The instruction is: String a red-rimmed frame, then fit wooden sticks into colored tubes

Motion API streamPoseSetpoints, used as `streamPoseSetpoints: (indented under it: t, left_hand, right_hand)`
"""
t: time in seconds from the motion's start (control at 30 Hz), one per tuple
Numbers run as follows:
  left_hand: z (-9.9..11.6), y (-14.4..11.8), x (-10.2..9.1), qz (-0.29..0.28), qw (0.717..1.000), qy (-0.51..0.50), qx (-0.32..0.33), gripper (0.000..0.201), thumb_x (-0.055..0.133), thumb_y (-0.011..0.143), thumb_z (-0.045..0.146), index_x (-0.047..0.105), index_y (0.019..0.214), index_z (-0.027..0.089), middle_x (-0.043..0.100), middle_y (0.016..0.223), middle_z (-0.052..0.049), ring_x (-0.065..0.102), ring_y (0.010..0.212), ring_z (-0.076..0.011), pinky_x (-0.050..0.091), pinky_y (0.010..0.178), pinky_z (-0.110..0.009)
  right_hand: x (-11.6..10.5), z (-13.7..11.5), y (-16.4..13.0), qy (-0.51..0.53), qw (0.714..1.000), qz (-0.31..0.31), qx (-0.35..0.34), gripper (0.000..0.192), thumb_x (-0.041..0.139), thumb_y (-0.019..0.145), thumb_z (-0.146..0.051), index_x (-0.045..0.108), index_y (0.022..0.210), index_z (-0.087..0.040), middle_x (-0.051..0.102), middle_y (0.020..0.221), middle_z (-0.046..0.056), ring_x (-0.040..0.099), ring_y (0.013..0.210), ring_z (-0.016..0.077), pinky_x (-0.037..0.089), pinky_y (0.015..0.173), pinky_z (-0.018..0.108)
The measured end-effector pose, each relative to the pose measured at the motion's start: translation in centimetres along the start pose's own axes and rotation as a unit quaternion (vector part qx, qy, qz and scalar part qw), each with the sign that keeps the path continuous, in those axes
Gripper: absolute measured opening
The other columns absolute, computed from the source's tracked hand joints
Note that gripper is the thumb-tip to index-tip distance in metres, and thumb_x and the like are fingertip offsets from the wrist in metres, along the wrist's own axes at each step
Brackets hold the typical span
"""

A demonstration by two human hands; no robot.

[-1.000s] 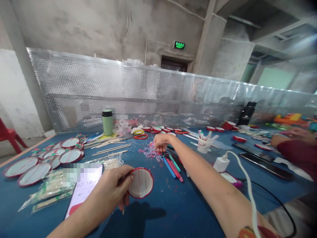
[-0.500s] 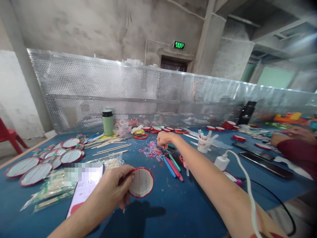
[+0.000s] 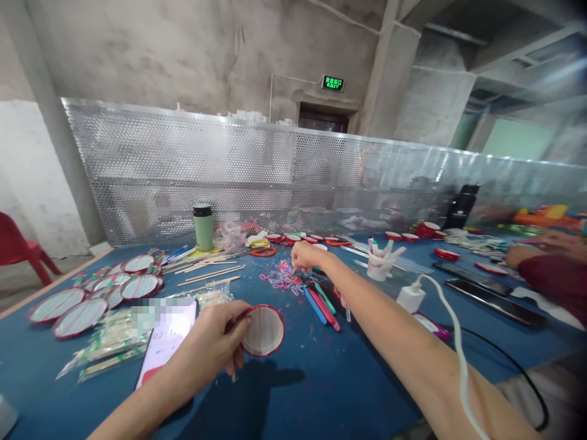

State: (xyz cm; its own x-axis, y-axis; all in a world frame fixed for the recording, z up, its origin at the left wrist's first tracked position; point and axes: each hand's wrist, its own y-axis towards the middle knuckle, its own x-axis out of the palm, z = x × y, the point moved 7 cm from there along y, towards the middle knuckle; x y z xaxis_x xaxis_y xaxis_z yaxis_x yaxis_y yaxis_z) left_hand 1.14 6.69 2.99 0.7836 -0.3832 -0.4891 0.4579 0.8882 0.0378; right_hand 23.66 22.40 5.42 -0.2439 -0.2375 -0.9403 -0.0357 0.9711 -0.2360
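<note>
My left hand [image 3: 214, 342] holds a small round white disc with a red rim [image 3: 263, 330] by its left edge, just above the blue table [image 3: 321, 391]; a thin stick pokes down below the fingers. My right hand [image 3: 303, 255] is stretched far forward, fingers curled together over a heap of pink and blue rubber bands [image 3: 283, 278]. Whether it pinches a band is too small to tell.
Finished red-rimmed discs [image 3: 92, 293] and packs of chopsticks [image 3: 114, 342] lie left, beside a phone [image 3: 167, 336]. Marker pens [image 3: 323, 305], scissors [image 3: 261, 249], a green flask [image 3: 203, 227], a cup of pens [image 3: 380, 264], a charger with cable [image 3: 410, 298]. Another person's arm [image 3: 545, 269] rests at right.
My right hand lifted slightly off the rubber band heap. The view shifted a little to the left, so everything sits further right. My left hand keeps holding the disc.
</note>
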Motion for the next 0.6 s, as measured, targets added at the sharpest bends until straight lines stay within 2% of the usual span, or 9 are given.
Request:
streamPoseSetpoints:
  t: [0.17, 0.27, 0.33, 0.4, 0.43, 0.53, 0.6]
  left_hand:
    - [-0.1, 0.1, 0.1, -0.003, 1.000, 0.003, 0.000, 0.025, 0.043, 0.088, 0.041, 0.052, 0.076, 0.021, 0.056, 0.046, 0.003, 0.056, 0.039, -0.0152, 0.040, 0.041, -0.022]
    - [0.2, 0.2, -0.1, 0.003, 1.000, 0.024, 0.010, 0.025, 0.043, 0.088, 0.039, 0.053, 0.074, 0.020, 0.055, 0.050, 0.003, 0.055, 0.044, -0.0149, 0.039, 0.044, -0.022]
    - [0.6, 0.2, -0.5, 0.020, 0.997, 0.059, 0.034, 0.025, 0.044, 0.087, 0.035, 0.055, 0.071, 0.019, 0.055, 0.055, 0.002, 0.055, 0.051, -0.0147, 0.039, 0.049, -0.023]
    - [1.1, 0.1, -1.0, 0.046, 0.992, 0.102, 0.065, 0.027, 0.045, 0.087, 0.031, 0.057, 0.067, 0.018, 0.055, 0.059, 0.001, 0.053, 0.058, -0.0149, 0.037, 0.054, -0.024]
    - [1.5, 0.0, -1.3, 0.058, 0.988, 0.119, 0.084, 0.027, 0.045, 0.087, 0.029, 0.059, 0.067, 0.017, 0.057, 0.063, 0.000, 0.054, 0.062, -0.0154, 0.037, 0.057, -0.025]
    - [2.5, -0.3, -1.8, 0.093, 0.979, 0.126, 0.134, 0.026, 0.047, 0.088, 0.025, 0.068, 0.075, 0.017, 0.065, 0.085, -0.006, 0.058, 0.083, -0.0189, 0.041, 0.072, -0.027]
    - [2.9, -0.6, -1.9, 0.112, 0.975, 0.119, 0.150, 0.024, 0.049, 0.088, 0.023, 0.071, 0.080, 0.018, 0.066, 0.102, -0.008, 0.058, 0.097, -0.0212, 0.043, 0.082, -0.029]
  right_hand:
    - [-0.9, -0.5, -0.7, 0.013, 0.999, 0.046, -0.006, 0.032, 0.060, 0.096, -0.033, 0.060, 0.123, -0.017, 0.060, 0.126, 0.010, 0.063, 0.106, 0.0214, 0.055, 0.089, 0.041]
    - [-1.1, -1.4, -1.6, 0.033, 0.998, 0.057, -0.021, 0.031, 0.061, 0.096, -0.034, 0.060, 0.121, -0.016, 0.062, 0.122, 0.008, 0.065, 0.102, 0.0210, 0.056, 0.086, 0.040]
    - [-1.1, -2.6, -2.6, 0.056, 0.996, 0.061, -0.046, 0.024, 0.063, 0.095, -0.032, 0.065, 0.110, -0.013, 0.068, 0.107, 0.006, 0.068, 0.089, 0.0177, 0.058, 0.077, 0.034]
    - [-0.9, -4.4, -4.2, 0.093, 0.989, 0.068, -0.089, 0.013, 0.068, 0.086, -0.022, 0.071, 0.083, -0.010, 0.071, 0.074, 0.004, 0.068, 0.066, 0.0148, 0.054, 0.061, 0.023]
    - [-0.7, -5.5, -5.2, 0.113, 0.985, 0.069, -0.113, 0.010, 0.068, 0.082, -0.019, 0.071, 0.077, -0.012, 0.068, 0.063, 0.001, 0.066, 0.059, 0.0127, 0.051, 0.055, 0.019]
    - [0.6, -8.6, -8.4, 0.172, 0.968, 0.059, -0.175, 0.007, 0.066, 0.078, -0.018, 0.072, 0.074, -0.015, 0.064, 0.055, -0.003, 0.062, 0.051, 0.0089, 0.045, 0.047, 0.015]
    - [1.5, -10.0, -10.2, 0.197, 0.960, 0.058, -0.192, 0.009, 0.065, 0.076, -0.018, 0.071, 0.071, -0.015, 0.063, 0.054, -0.003, 0.058, 0.048, 0.0077, 0.041, 0.044, 0.014]
